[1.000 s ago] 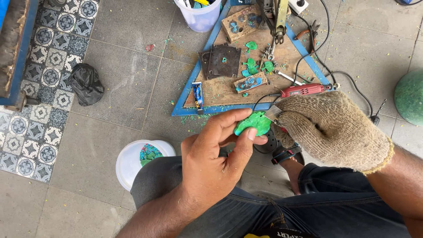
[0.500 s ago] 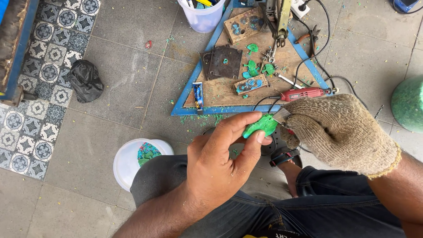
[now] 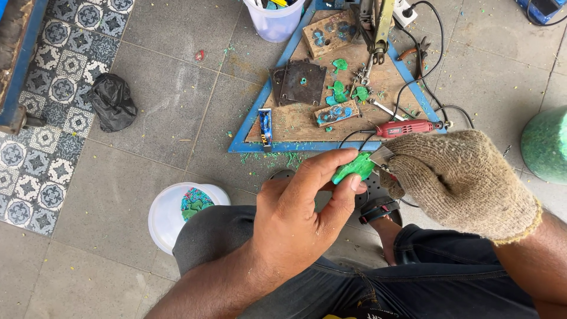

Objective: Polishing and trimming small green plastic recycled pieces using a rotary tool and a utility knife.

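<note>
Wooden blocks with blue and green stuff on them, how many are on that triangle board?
2. One wooden block sits near the board's top, beside the clear plastic cup. The other lies lower, just left of the red rotary tool. Clutter may hide more.

A triangular wooden work board with a blue rim (image 3: 277,145) lies on the grey tiled floor (image 3: 165,106). On it sit a dark square metal plate (image 3: 301,84), small green plastic pieces (image 3: 338,91), two wooden blocks with blue-green stains (image 3: 335,113) and a red rotary tool (image 3: 407,127) with a black cord. A translucent plastic cup (image 3: 274,22) stands at the board's far corner. A crumpled black bag (image 3: 111,103) lies to the left, near patterned tiles (image 3: 35,153). A white round tub holding green scraps (image 3: 177,212) sits nearer, and a green rounded vessel (image 3: 546,145) stands at the right edge.
</note>
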